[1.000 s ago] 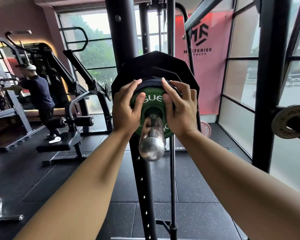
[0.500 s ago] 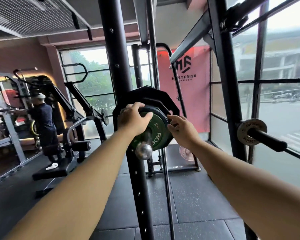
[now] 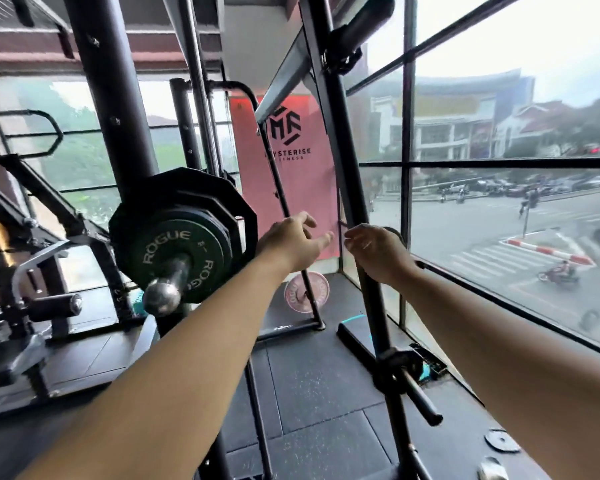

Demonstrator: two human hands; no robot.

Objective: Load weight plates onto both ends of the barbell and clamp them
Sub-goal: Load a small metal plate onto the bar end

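Note:
The barbell's steel sleeve end (image 3: 163, 296) points toward me at left centre. A green ROGUE plate (image 3: 177, 254) sits on it, against a larger black plate (image 3: 201, 195) behind. My left hand (image 3: 293, 240) is in the air to the right of the plates, fingers spread and straight, touching nothing. My right hand (image 3: 371, 251) hovers in front of the right rack upright (image 3: 350, 188), fingers loosely curled, with nothing visible in it. Behind that hand a dark round object on the upright is mostly hidden.
A black storage peg (image 3: 420, 398) juts from the right upright at knee height. A pink plate (image 3: 305, 294) leans at the far stand's base. Small plates (image 3: 501, 441) lie on the floor by the window. A padded machine (image 3: 32, 306) stands at left.
Both hands have let go of the green plate and moved right toward the window-side upright. My view has turned right, so the loaded sleeve now lies left of the hands.

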